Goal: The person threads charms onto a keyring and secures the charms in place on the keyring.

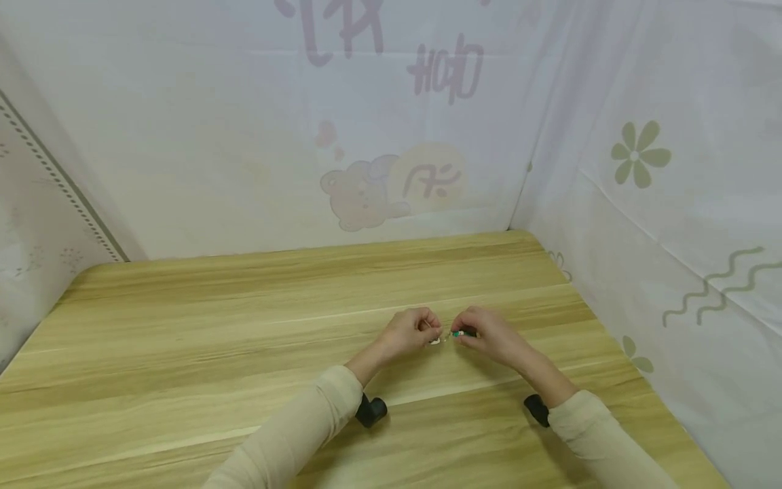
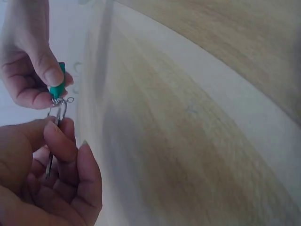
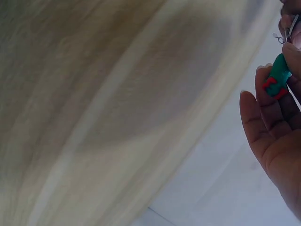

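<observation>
Both hands meet above the table, a small gap apart. My right hand (image 1: 491,336) pinches a small green charm with red parts (image 3: 278,77) between thumb and fingers. At the charm's end hang small metal links (image 2: 57,100) and a thin metal ring (image 2: 65,109). The left hand (image 1: 411,333) pinches the ring's other side with thumb and fingertips. Between its fingers shows a thin, dark, edge-on metal piece (image 2: 49,165), its kind unclear. A small whitish bit (image 1: 435,341) is visible below the left fingertips in the head view.
The hands are over a wood-grain table (image 1: 214,353). Printed white cloth (image 1: 244,136) stands behind it and along both sides. Black wrist-camera mounts (image 1: 371,411) stick out under both forearms.
</observation>
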A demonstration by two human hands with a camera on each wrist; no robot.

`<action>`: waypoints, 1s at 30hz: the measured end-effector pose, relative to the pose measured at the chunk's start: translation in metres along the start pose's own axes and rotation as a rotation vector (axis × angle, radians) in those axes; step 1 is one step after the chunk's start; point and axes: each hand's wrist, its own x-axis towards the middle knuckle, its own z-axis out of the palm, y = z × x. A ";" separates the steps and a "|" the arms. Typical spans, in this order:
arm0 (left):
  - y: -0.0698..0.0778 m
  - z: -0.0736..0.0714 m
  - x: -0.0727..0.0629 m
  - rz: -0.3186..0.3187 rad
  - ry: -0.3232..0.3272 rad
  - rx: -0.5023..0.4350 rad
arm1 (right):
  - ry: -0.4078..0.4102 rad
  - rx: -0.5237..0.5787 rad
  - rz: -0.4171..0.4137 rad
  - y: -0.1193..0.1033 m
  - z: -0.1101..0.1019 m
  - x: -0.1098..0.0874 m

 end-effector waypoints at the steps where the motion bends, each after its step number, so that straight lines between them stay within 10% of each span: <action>1: -0.001 0.001 0.001 -0.002 0.012 0.017 | -0.003 -0.014 0.002 0.002 0.001 0.000; 30: -0.013 0.018 0.022 0.012 0.198 0.304 | -0.064 -0.256 0.054 0.024 0.015 0.006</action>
